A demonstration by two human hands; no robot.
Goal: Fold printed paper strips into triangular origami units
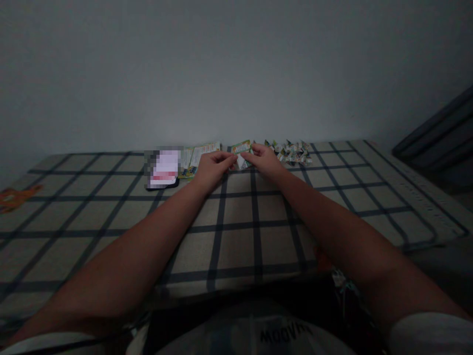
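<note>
Near the far side of the table, a small printed green-and-white paper (243,148) is pinched between my two hands. A pale, plain part of it shows at its lower edge, as if folded over. My left hand (214,167) grips the paper's left edge between thumb and fingers. Thumb and index finger of my right hand (266,159) close on its right side. Just left of my left hand lie flat printed sheets (201,152) in similar colours. Beyond my right hand sits a group of several small folded paper pieces (295,152).
A dark-edged device with a bright, blurred-out screen (164,170) lies left of the sheets. An orange item (18,197) rests at the table's left edge. The checked tablecloth (236,246) runs back to a plain wall (236,69). Something dark and striped (439,133) stands at right.
</note>
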